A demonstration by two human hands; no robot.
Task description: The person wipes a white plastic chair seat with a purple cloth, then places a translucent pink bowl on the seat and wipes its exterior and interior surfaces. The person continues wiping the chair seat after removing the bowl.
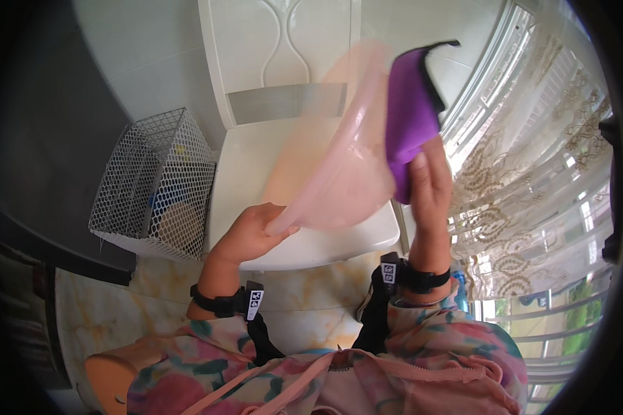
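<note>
A translucent pink plastic basin (pixel 350 176) is tilted on its side above the seat of a white chair (pixel 238 166). My left hand (pixel 251 231) grips the basin's rim at its lower left end. On the right, my right hand (pixel 430 181) holds a purple cloth with black edging (pixel 412 104) against or close beside the basin's outer side; whether they touch is unclear. The cloth's upper corner sticks out to the right. Part of the basin is blurred. Each of my wrists wears a black strap with a small printed tag.
A white wire mesh cage (pixel 155 187) with things inside stands left of the chair, beside a dark cabinet-like surface (pixel 41 155). A patterned lace curtain (pixel 519 207) hangs at a barred window on the right. An orange rounded object (pixel 111 378) lies at the lower left.
</note>
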